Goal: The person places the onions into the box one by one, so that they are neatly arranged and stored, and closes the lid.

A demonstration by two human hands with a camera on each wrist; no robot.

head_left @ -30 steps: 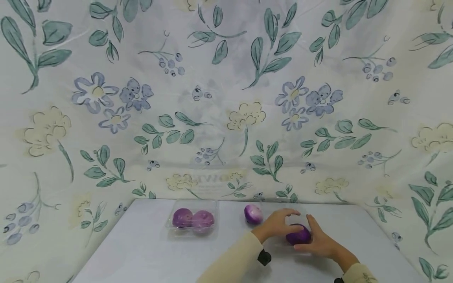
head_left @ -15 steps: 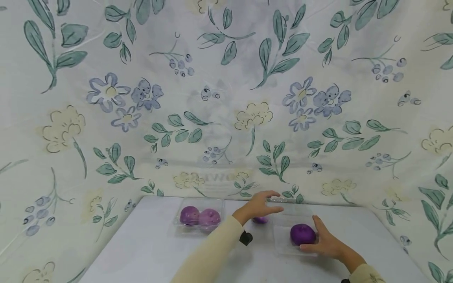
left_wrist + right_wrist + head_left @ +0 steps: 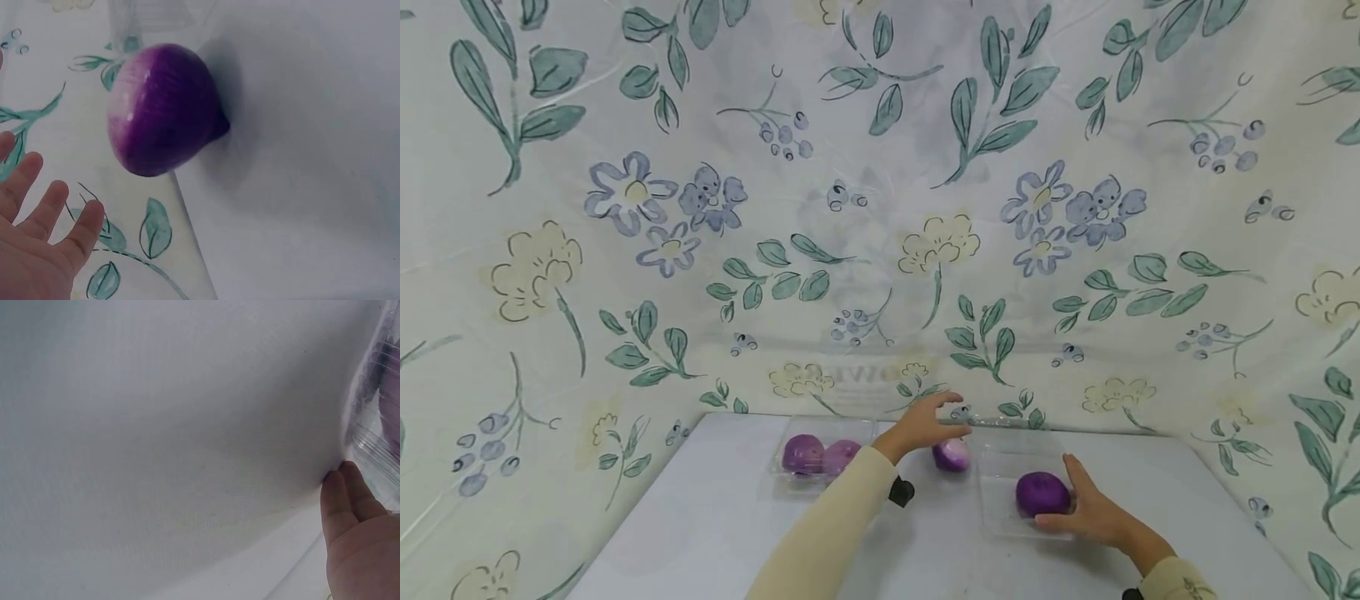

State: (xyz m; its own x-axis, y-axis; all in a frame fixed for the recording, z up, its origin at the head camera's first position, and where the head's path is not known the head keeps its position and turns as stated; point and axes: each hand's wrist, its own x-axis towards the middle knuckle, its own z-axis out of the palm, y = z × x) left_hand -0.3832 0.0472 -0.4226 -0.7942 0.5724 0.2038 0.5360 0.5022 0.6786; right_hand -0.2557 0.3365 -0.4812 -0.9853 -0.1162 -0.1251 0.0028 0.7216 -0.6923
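A purple onion with a pale patch (image 3: 952, 455) lies at the back of the table. My left hand (image 3: 919, 428) is just left of it, fingers spread and apart from it; the left wrist view shows the onion (image 3: 165, 109) with its pointed end on the white surface. A second, dark purple onion (image 3: 1042, 494) sits in an open clear plastic box (image 3: 1000, 517) on the right. My right hand (image 3: 1093, 508) stands at this box's right side with thumb and fingers extended. In the right wrist view its straight fingers (image 3: 337, 500) touch the box edge (image 3: 375, 447).
At the back left is another clear plastic box (image 3: 782, 483) with two lighter purple onions (image 3: 802, 455), partly hidden by the left sleeve (image 3: 838, 517). The white table (image 3: 677, 517) ends at a flower-patterned cloth (image 3: 865, 317) behind it.
My left hand has left the dark onion in the right box and moved left to the pale-patched onion. The right hand has stayed beside the box.
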